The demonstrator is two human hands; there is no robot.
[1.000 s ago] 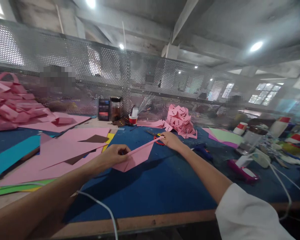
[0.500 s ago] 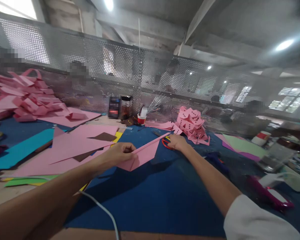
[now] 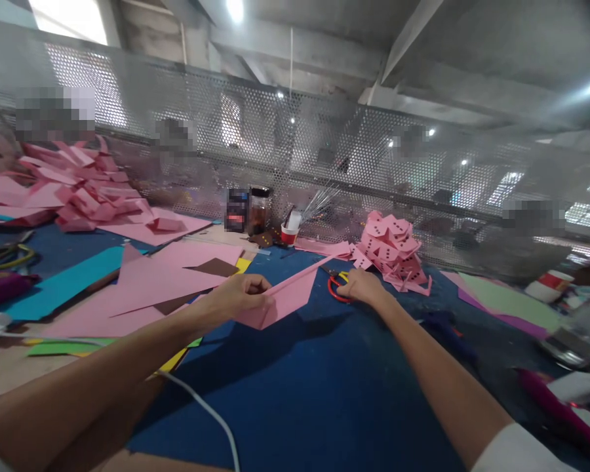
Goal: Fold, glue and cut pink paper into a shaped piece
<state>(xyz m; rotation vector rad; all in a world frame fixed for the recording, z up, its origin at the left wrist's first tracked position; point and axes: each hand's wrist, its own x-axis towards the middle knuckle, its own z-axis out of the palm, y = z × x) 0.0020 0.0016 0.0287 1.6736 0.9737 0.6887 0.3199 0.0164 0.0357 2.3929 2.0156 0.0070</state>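
Note:
My left hand (image 3: pixel 240 296) is closed in a pinch on a folded pink paper piece (image 3: pixel 286 299), which is held up off the blue table mat (image 3: pixel 324 387) with its long point reaching to the right. My right hand (image 3: pixel 364 287) is stretched out further back, resting on red-handled scissors (image 3: pixel 335 287) that lie on the mat. Its fingers curl over the scissor handles. The pink paper's tip ends just left of that hand.
Large pink sheets (image 3: pixel 147 278) with brown scraps lie at left, over teal and green paper. A heap of pink folded pieces (image 3: pixel 78 187) sits far left, another punched pink pile (image 3: pixel 393 246) behind the scissors. Jars (image 3: pixel 258 210) and a red cup (image 3: pixel 290 233) stand by the perforated metal screen. A white cable (image 3: pixel 211 413) runs near me.
My right hand let go of the pink paper's tip and dropped onto the red scissors. My left hand still holds the paper. The view swung to the left.

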